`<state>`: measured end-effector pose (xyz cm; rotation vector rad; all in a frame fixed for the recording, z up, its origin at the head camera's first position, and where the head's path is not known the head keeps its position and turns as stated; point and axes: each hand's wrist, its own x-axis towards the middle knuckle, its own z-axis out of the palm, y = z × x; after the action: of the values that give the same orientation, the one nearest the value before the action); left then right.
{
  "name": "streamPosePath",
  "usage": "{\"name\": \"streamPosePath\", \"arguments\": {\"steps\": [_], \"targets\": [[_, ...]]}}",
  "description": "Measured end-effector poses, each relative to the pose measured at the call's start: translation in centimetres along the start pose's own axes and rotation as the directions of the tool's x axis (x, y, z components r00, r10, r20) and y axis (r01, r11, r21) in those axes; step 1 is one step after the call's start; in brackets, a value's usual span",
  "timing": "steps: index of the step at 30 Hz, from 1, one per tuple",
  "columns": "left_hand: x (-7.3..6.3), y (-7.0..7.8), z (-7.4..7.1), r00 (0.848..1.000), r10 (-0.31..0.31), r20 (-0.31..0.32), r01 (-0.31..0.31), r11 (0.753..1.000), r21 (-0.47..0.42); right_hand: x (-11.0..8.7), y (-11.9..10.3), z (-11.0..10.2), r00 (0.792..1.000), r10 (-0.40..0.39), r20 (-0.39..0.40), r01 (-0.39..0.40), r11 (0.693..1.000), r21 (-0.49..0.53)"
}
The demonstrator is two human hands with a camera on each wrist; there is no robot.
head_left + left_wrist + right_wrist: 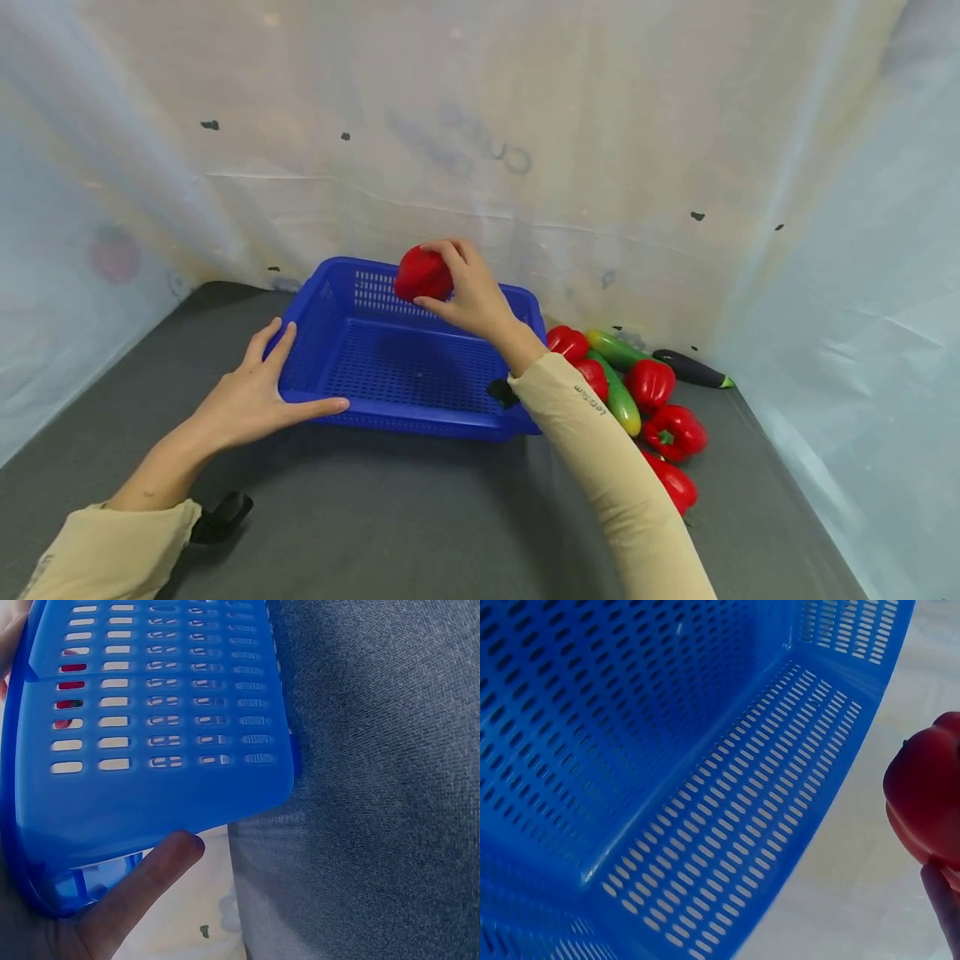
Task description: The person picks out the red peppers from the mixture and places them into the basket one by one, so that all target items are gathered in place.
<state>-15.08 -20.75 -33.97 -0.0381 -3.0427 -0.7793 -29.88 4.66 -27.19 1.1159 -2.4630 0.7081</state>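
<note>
A blue perforated plastic basket (420,367) stands on the dark table, its slotted walls also showing in both wrist views. At its front-left corner rests my left hand (243,400), thumb straight along the front rim and the other fingers spread against the left side. In the left wrist view one straight finger (142,892) touches the outside of the basket. My right hand (472,292) holds a red bell pepper (422,275) between thumb and fingers, above the back part of the basket. Only part of that pepper (928,791) appears at the right wrist view's edge.
To the right of the basket lie several red bell peppers (651,384), green cucumber-like vegetables (621,400) and a dark eggplant (686,367). My right forearm partly covers this pile. Translucent plastic sheeting (600,167) hangs behind the grey table surface (390,517) and at both sides.
</note>
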Motion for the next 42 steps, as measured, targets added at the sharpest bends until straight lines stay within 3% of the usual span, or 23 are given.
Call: {"name": "streamPosePath", "arguments": {"steps": [8,18,33,42], "targets": [[-0.3,-0.1,0.1,1.0,0.003,-0.001,-0.003,1.0,0.004,1.0,0.2,2.1,0.992,0.119,0.045,-0.121,0.992,0.04],[-0.5,0.1,0.1,1.0,0.002,-0.004,-0.002,1.0,-0.001,1.7,0.0,3.9,0.986,0.135,0.095,-0.134,0.991,-0.017],[-0.9,0.5,0.2,1.0,-0.007,-0.003,0.007,1.0,-0.01,1.9,-0.6,6.6,0.968,0.091,0.235,-0.042,0.978,-0.207],[-1.1,0.8,0.2,1.0,0.011,-0.011,-0.011,1.0,-0.015,1.9,-1.6,7.6,0.928,0.112,0.354,-0.018,0.966,-0.259]]}}
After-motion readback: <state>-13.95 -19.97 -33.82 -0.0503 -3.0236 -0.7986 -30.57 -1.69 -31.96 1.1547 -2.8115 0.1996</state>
